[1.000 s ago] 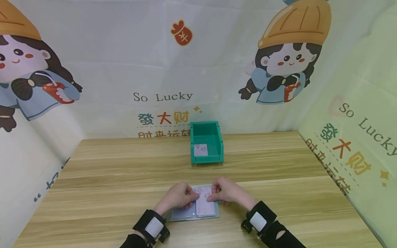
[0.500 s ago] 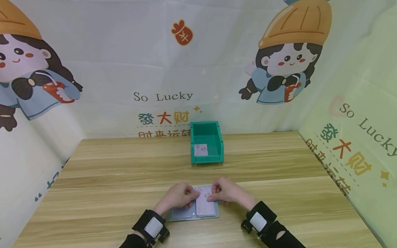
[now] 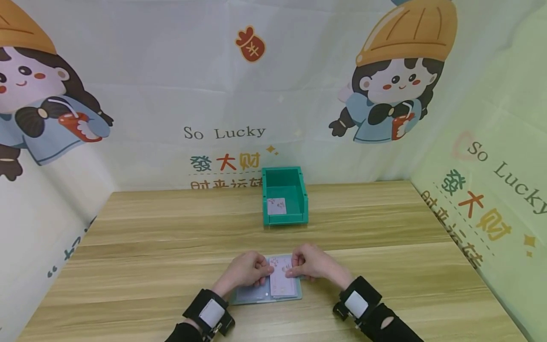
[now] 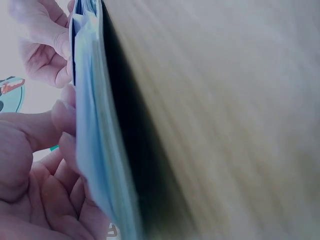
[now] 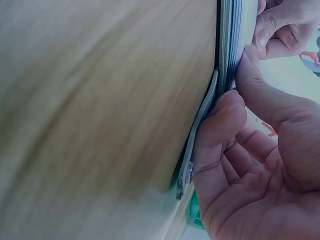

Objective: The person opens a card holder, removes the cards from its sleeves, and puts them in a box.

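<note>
A small album with clear sleeves [image 3: 253, 293] lies spread on the table, pale blue-green at its edges. Over its right page is a pale pink card [image 3: 282, 285] with small printed figures. My left hand [image 3: 248, 270] pinches the card's left edge near the top. From the other side my right hand [image 3: 315, 264] grips the card, its thumb [image 5: 252, 75] lying on the face and its forefinger curled at the page edges. Layered album pages [image 4: 95, 125] show edge-on in the left wrist view, beside the left fingertips. The hands hide the album's upper corners.
Behind the album stands a green plastic bin [image 3: 295, 220] with a similar pink card [image 3: 276, 206] inside, at its front left. The wooden table [image 3: 171, 228] ends at a printed cloth backdrop [image 3: 299, 109] behind and along both sides.
</note>
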Available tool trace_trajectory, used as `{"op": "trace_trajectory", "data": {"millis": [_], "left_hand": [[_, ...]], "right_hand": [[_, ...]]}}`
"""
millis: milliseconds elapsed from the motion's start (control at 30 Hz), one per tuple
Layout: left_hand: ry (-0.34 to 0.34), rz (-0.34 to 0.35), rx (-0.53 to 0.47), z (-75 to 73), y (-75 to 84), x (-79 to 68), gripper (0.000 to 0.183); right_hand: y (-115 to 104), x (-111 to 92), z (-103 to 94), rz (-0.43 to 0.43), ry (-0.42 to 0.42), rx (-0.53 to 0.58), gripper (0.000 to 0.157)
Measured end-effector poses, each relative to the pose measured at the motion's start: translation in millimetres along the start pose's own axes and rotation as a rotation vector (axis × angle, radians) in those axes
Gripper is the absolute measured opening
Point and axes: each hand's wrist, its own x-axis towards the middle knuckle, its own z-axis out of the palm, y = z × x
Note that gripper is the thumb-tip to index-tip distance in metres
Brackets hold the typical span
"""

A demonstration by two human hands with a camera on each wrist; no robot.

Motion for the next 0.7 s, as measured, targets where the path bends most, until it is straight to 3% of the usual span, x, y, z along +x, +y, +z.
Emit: {"op": "trace_trajectory", "data": {"millis": [700], "left_hand": [[-0.028, 0.014, -0.067, -3.7, -9.0, 2.3, 0.021]], "right_hand": [[3.4, 1.9, -1.5, -0.004, -0.015, 0.012, 0.027]]}}
